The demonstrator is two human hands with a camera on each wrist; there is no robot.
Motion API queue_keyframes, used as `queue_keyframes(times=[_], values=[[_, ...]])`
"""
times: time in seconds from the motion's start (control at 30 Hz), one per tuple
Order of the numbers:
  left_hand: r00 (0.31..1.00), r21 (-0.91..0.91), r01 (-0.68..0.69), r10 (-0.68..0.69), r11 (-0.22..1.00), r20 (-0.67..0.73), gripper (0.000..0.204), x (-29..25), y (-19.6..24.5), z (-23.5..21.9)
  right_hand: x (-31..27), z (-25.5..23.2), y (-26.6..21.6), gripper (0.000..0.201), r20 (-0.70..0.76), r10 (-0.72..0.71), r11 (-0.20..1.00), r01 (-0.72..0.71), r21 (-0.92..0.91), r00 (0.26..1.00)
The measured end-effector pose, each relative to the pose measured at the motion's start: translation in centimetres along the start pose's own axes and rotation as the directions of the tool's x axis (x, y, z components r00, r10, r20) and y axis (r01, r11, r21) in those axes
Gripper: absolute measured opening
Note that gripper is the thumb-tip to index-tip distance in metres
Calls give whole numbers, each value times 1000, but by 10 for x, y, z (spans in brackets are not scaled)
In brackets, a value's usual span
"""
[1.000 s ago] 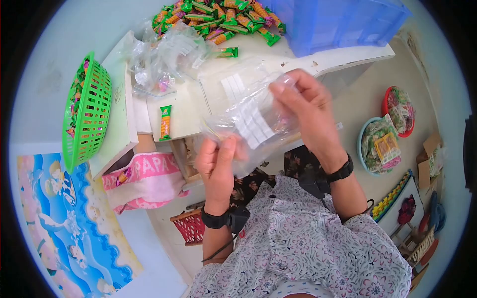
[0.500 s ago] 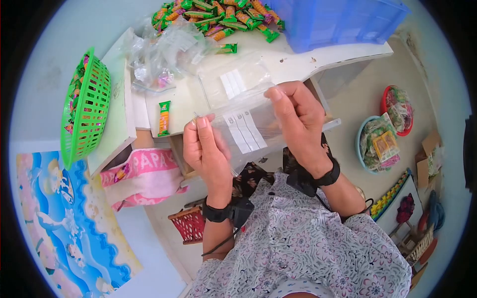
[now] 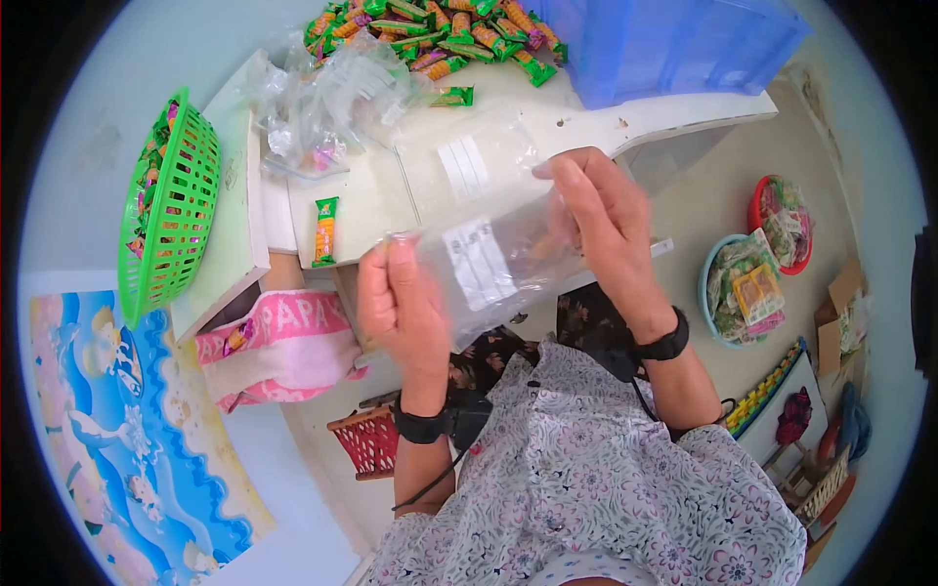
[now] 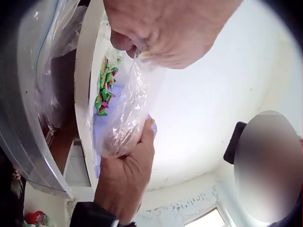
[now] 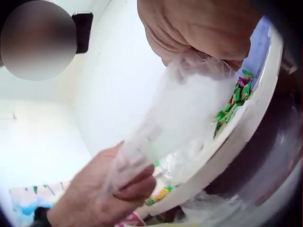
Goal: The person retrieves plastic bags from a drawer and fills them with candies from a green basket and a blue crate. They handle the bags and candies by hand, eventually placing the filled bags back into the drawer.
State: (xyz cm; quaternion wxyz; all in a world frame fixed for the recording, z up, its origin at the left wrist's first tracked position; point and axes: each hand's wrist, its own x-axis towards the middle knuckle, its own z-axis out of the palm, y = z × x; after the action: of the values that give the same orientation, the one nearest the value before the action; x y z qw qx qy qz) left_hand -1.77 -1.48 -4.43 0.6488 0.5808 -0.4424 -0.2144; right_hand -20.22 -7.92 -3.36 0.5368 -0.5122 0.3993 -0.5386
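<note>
crosswise over the near edge of the bench, the clear bag slants from near left to far right, the left hand pinching one end, the right hand the other.

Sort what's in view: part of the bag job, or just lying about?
In the job:
- clear bag, held by the left hand and right hand
- probably the loose bags and snack pile on the table

Likely just lying about:
- pink towel
- light-blue basin
- red basin
</note>
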Motion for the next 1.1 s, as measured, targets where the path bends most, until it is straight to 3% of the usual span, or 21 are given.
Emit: queue_keyframes(times=[0.03, 0.17, 0.27, 0.37, 0.47, 0.53, 0.63, 0.73, 0.83, 0.93, 0.97, 1.03, 1.1], values=[[996, -58, 88, -90, 994, -19, 23, 3, -1, -4, 1, -3, 2, 23, 36, 3, 1000, -3, 18, 999], [1000, 47, 27, -27, 999, 1, 23, 23, 8, -1, 1, -9, 12, 33, 194, -52, 996, 65, -63, 980], [999, 152, 5, -11, 988, 42, 22, 49, 4, 5, 15, -7, 7, 36, 39, 8, 1000, -8, -11, 999], [997, 274, -44, 26, 961, 72, 24, 83, -3, 17, 36, -3, 6, 39, -1, -182, 929, 171, -328, 983], [988, 377, -104, 53, 920, 144, 33, 107, -10, 20, 53, 1, 11, 42, -33, -164, 823, 119, -556, 986], [982, 508, -127, 34, 852, 188, 38, 112, -9, 20, 63, 0, 23, 42, 0, -146, 787, 116, -605, 989], [954, 616, -300, 240, 728, 181, 42, 105, -11, 21, 69, 0, 25, 42, 36, -124, 740, 116, -663, 992], [829, 643, -545, 462, 537, 317, 44, 95, -8, 23, 73, -1, 28, 42, 75, -141, 721, 154, -676, 987], [715, 515, -699, 466, 496, 521, 46, 77, -3, 46, 75, -1, 30, 42, 120, -149, 713, 191, -675, 981], [663, 432, -721, 357, 542, 659, 47, 70, -15, 66, 78, -3, 29, 44, 167, -126, 725, 206, -658, 978], [679, 482, -706, 304, 519, 668, 47, 68, -19, 67, 78, -5, 29, 46, 182, -115, 731, 207, -651, 977], [711, 578, -675, 194, 458, 676, 48, 63, -29, 68, 77, -7, 33, 48, 111, -237, 696, 248, -674, 965], [696, 584, -696, 192, 417, 692, 54, 63, -36, 68, 75, -5, 29, 50, 95, -371, 670, 337, -662, 924]])
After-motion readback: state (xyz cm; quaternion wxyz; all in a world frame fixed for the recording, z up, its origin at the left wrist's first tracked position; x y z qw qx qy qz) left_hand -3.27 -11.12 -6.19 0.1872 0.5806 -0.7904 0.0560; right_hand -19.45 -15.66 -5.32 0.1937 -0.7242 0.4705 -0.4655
